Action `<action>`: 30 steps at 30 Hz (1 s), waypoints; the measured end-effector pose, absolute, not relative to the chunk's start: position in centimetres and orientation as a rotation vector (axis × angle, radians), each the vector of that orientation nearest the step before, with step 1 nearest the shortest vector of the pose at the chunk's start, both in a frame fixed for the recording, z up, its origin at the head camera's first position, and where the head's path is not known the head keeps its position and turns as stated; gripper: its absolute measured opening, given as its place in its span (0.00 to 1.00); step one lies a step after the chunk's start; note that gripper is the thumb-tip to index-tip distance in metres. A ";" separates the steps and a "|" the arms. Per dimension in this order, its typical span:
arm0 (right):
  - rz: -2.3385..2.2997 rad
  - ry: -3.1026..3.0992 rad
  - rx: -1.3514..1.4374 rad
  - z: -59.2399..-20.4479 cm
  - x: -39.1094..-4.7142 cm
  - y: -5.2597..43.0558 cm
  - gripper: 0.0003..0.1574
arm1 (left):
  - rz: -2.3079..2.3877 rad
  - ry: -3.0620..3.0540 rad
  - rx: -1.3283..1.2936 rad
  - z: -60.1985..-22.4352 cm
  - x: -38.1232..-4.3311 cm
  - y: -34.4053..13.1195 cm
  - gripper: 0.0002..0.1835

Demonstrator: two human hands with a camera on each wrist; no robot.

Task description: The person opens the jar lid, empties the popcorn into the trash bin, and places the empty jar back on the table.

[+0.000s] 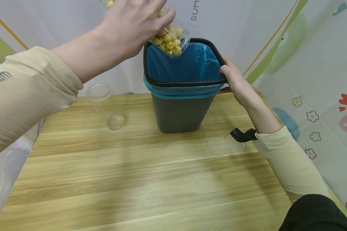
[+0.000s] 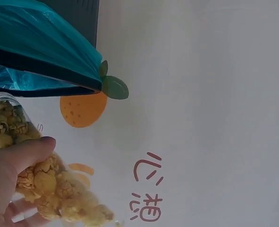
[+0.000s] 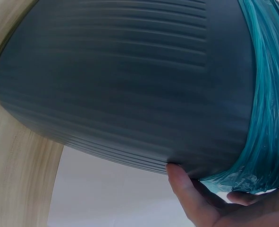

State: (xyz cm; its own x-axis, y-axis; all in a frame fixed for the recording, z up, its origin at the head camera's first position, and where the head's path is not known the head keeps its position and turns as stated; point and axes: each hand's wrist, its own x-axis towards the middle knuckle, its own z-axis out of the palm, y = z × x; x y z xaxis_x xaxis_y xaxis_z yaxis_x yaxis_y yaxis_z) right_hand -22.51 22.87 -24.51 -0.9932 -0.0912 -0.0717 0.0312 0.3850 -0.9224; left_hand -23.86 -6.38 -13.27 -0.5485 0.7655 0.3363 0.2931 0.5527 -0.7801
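Note:
My left hand (image 1: 133, 27) grips a clear plastic jar (image 1: 186, 41) of yellow popcorn (image 1: 169, 43). The jar is tilted, its rimmed end low over the mouth of a dark grey trash bin (image 1: 182, 115). In the left wrist view, thumb and fingers wrap the jar (image 2: 26, 116), with popcorn along its length. A blue bag (image 1: 185, 92) lines the bin and folds over its black rim. On the bin's right side, my right hand (image 1: 235, 78) holds the rim. Its fingertips press below the bag's edge in the right wrist view.
Left of the bin, a second clear jar (image 1: 104, 106) stands upright on the wooden table (image 1: 133, 186). Two clear round lids (image 1: 216, 146) lie near my right forearm, beneath a black strap end (image 1: 243, 135). A printed curtain (image 1: 315, 80) hangs behind and to the right.

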 end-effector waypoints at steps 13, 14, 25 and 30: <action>-1.689 2.522 -0.074 -24.6 -22.5 23.0 0.42 | 1.006 -1.982 -0.949 -13.1 -24.0 -5.1 0.41; -1.691 2.521 -0.070 -24.6 -22.5 23.0 0.42 | 1.017 -1.973 -0.956 -13.1 -24.0 -4.9 0.41; -1.686 2.520 -0.053 -24.6 -22.6 22.9 0.43 | 1.123 -1.940 -0.980 -13.1 -23.8 -4.3 0.51; -1.680 2.519 -0.058 -24.6 -22.7 22.9 0.43 | 1.132 -1.913 -0.999 -13.1 -23.6 -4.5 0.52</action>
